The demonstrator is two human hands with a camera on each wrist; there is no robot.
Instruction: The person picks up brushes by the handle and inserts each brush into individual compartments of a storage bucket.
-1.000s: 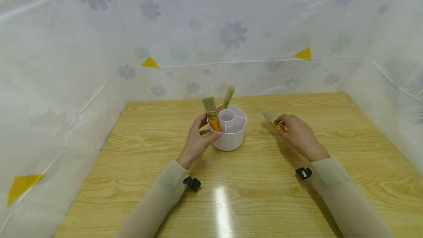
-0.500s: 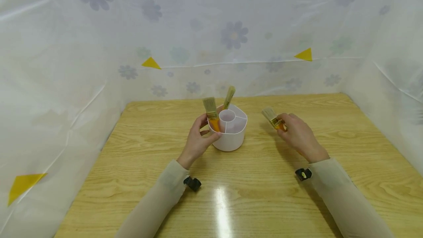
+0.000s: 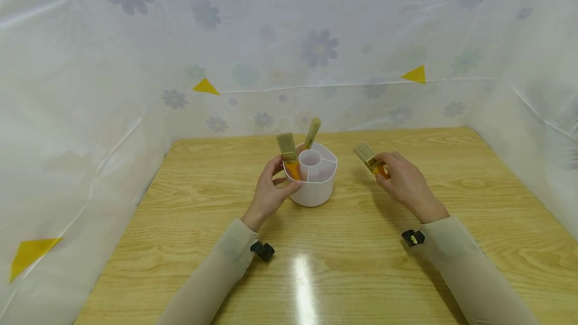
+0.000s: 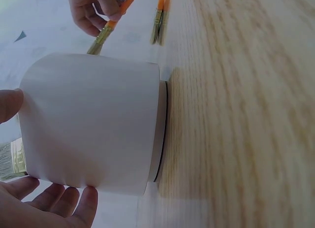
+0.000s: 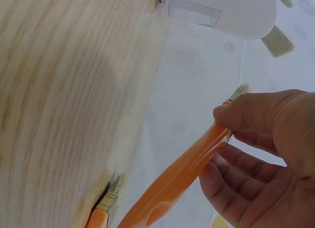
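Note:
A white round holder (image 3: 313, 194) with several compartments stands on the table. My left hand (image 3: 266, 192) grips its left side, thumb at the front and fingers round the far side. Two paintbrushes stand in it, bristles up: a wide one (image 3: 287, 148) by my left fingers and another (image 3: 313, 132) at the back. To the right of the holder, my right hand (image 3: 406, 184) pinches a third paintbrush (image 3: 368, 158) above the table, bristles angled up towards the left. The right wrist view shows thumb and fingers on its orange handle (image 5: 177, 176).
Another orange-handled paintbrush (image 5: 100, 215) lies on the table below my right hand; the head view hides it. The wood-grain table (image 3: 203, 255) meets flowered white sheeting (image 3: 262, 54) at the back and sides. Yellow triangles (image 3: 206, 87) mark the sheeting.
My right hand has shifted slightly left with its paintbrush, which sits a little higher and nearer the holder. The left hand and the holder have stayed in place.

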